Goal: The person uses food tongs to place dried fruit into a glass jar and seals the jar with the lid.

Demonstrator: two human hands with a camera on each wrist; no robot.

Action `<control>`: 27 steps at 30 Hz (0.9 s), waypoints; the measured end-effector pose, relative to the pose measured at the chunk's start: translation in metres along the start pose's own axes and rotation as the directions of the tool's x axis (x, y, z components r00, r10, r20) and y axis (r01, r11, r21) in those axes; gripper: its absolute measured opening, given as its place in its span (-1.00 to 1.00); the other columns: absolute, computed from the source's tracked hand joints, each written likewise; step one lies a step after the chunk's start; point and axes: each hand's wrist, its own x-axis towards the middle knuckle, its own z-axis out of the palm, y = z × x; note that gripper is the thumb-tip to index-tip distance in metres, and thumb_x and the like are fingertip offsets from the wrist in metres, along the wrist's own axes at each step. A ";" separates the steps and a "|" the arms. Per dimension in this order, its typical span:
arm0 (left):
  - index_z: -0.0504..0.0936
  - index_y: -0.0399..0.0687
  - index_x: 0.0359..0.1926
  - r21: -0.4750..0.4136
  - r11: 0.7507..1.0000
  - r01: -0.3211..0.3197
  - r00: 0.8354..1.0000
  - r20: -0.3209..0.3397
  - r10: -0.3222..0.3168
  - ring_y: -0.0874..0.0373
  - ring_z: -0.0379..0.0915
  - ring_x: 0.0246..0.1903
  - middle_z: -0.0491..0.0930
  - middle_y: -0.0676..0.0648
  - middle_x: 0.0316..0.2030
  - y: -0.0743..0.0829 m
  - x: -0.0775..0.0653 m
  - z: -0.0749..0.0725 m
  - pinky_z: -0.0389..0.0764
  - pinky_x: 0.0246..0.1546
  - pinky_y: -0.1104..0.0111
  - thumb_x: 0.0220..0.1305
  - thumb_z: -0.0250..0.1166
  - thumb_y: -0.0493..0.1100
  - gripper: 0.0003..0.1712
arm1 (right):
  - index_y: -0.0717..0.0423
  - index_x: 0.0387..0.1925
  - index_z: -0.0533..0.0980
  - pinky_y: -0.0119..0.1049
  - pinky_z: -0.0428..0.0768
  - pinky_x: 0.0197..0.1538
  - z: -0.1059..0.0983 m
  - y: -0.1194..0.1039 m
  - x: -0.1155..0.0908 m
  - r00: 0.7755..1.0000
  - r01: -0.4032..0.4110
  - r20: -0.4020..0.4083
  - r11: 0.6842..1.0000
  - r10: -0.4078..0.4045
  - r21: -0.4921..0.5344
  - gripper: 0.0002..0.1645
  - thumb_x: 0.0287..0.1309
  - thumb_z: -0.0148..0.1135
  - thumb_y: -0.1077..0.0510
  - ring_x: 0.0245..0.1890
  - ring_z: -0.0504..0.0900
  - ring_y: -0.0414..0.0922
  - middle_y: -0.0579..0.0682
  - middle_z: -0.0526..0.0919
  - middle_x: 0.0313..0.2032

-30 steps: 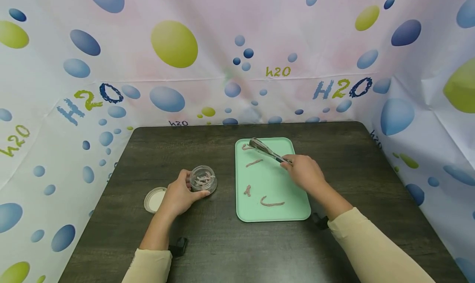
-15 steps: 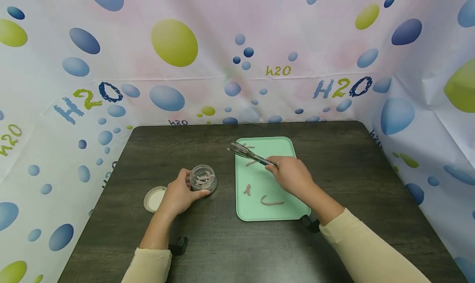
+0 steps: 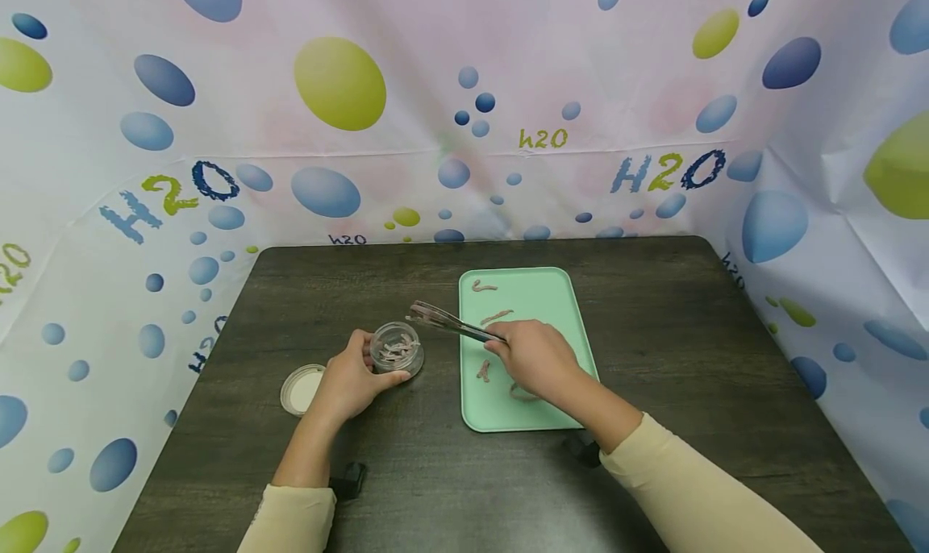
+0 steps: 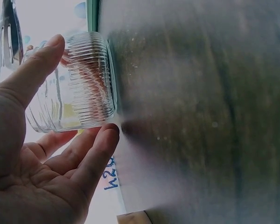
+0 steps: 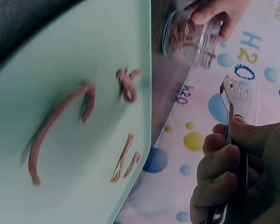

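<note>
and here's the glass jar (image 4: 88,112) standing on the counter (image 3: 406,488), pinkish strips (image 3: 397,350) inside, the left hand (image 3: 356,380) curved round it, thumb one side, fingers the other. right at its rim, the metal tongs (image 3: 446,321), something reddish at the tips, too small to make out! the right hand (image 3: 540,355) grips them, fingers curled tight, above the green tray (image 3: 537,291) where four more strips (image 3: 497,318) lie. a pale lid (image 3: 299,389) sits beside the left wrist; bubble-print sheeting (image 3: 450,69) hangs behind.
</note>
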 end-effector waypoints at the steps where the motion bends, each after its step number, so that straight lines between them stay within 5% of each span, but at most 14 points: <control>1: 0.34 -0.12 0.44 0.002 1.000 -0.001 1.000 -0.002 0.001 -0.26 0.62 0.28 0.66 -0.36 0.26 0.000 0.000 0.000 0.66 0.18 -0.17 0.24 0.62 0.23 -0.02 | -0.11 0.16 0.76 -0.32 0.47 -0.39 0.002 -0.002 0.000 1.000 0.002 0.006 1.000 -0.002 0.002 -0.69 0.50 0.35 -0.03 -0.43 0.63 -0.24 -0.12 0.89 -0.13; 12: 0.33 -0.12 0.46 0.000 1.000 -0.002 1.000 0.005 0.002 -0.27 0.62 0.28 0.65 -0.37 0.27 -0.001 0.001 0.000 0.67 0.16 -0.17 0.25 0.61 0.24 -0.01 | -0.09 0.16 0.77 -0.37 0.42 -0.47 0.015 -0.018 -0.001 0.998 0.065 0.025 0.998 -0.066 0.017 -0.70 0.52 0.33 0.00 -0.53 0.58 -0.35 -0.21 0.85 -0.37; 27: 0.36 -0.11 0.41 0.001 1.000 -0.011 1.000 -0.001 0.011 -0.25 0.64 0.26 0.67 -0.33 0.26 -0.001 0.001 0.000 0.67 0.15 -0.16 0.24 0.62 0.22 -0.05 | -0.02 0.23 0.73 -0.36 0.48 -0.44 0.016 -0.016 -0.001 0.996 0.088 0.005 0.996 -0.089 0.027 -0.62 0.52 0.34 -0.02 -0.47 0.68 -0.31 -0.16 0.86 -0.33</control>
